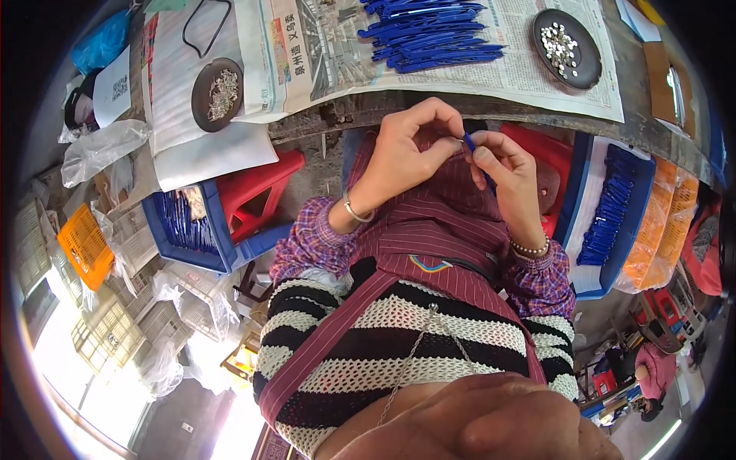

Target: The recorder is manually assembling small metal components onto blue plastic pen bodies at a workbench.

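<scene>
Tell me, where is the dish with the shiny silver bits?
In the head view, the dark round dish sits at the upper right on the newspaper, just right of the pile of blue pieces.

Two dark round dishes [217,93] [567,48] of small metal bits, two blue crates [222,245] [640,199], one orange crate [83,247], one red stool [261,192].

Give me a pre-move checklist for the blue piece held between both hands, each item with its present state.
1. Blue piece pinched in the right hand: ok.
2. Left hand fingers meet the piece's upper end: ok.
3. Small metal part seated on the piece: cannot tell, fingers hide it.
4. Dark dish of metal bits on the newspaper: ok, stocked.
5. Pile of blue pieces on the table: ok.
6. Blue bin at right holding blue pieces: ok.
</scene>
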The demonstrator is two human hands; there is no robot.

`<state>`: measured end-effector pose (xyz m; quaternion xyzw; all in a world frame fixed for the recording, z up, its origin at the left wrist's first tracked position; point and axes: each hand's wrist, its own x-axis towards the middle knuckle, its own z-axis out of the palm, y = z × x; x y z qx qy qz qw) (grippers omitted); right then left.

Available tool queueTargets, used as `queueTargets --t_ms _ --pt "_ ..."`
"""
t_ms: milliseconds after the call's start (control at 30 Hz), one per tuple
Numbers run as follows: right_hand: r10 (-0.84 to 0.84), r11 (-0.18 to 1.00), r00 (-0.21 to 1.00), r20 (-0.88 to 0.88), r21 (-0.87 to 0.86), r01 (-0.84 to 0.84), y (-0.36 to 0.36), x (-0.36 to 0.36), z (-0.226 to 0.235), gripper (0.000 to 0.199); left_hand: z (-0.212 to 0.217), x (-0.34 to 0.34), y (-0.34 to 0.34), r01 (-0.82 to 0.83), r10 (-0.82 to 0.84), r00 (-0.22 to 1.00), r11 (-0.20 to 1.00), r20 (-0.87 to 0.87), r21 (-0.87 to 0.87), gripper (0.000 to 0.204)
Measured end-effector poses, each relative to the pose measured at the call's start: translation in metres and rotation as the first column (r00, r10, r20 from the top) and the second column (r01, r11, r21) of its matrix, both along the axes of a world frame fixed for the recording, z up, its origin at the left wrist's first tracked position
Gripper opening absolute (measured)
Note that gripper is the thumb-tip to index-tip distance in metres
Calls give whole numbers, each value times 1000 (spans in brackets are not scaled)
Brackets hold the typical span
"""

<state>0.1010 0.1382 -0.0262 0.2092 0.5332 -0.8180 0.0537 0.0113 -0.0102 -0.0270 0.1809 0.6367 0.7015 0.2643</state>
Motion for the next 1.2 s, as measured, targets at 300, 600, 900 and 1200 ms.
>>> queueTargets --t_ms 300,600,900,1200 --pt "-54 998 999 -2 44 54 2 3 -2 20 -2 2 9 -39 39 999 999 22 -7 16" --pt "8 842 964 -265 522 137 3 1 -5 20 -5 3 12 -35 34 999 998 -14 -44 17" --pt "10 975 991 133 -221 20 9 6 -6 14 -10 1 8 146 -158 955 987 249 66 18" --pt "20 979 993 118 -202 5 11 4 -4 14 -10 3 10 108 -127 962 990 243 91 14"
